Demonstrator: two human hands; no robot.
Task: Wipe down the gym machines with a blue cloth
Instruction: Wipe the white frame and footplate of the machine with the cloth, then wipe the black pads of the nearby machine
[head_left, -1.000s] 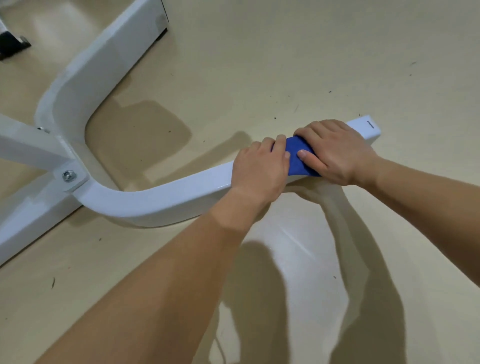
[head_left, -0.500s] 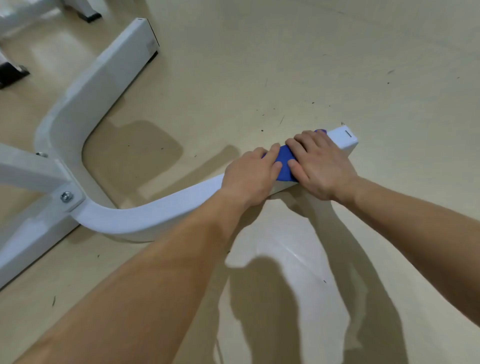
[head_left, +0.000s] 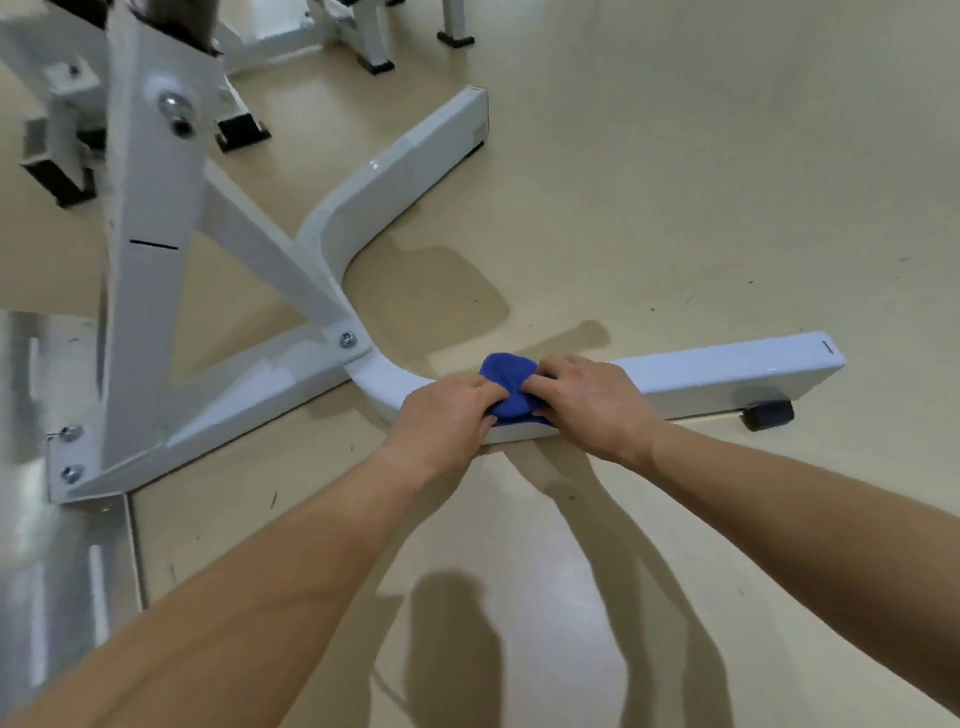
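1. Far left of the cloth, a silvery plate lies flat on the floor, blurred at the edge of view.
2. Also left of the cloth and further back, a white post rises at a tilt from the machine's base.
3. Closer in, just left of the cloth, a bolt sits in a bracket where the braces meet the tube.
4. Here's the white frame. It bends beside the cloth, with one leg running away behind it and the other stretching off to its right.
5. The left hand is right on the cloth's left side, fingers curled in and pinching the fabric.
6. And the cloth itself is blue and bunched up. It sits on top of the frame just past the bend and hangs over the near face.
7. The right hand is pressed to the cloth's right side, fingers curled over it and gripping. Both hands are on it, nearly touching each other.
8. Well right of the cloth, a small black wheel peeks out under the frame, near its capped end.
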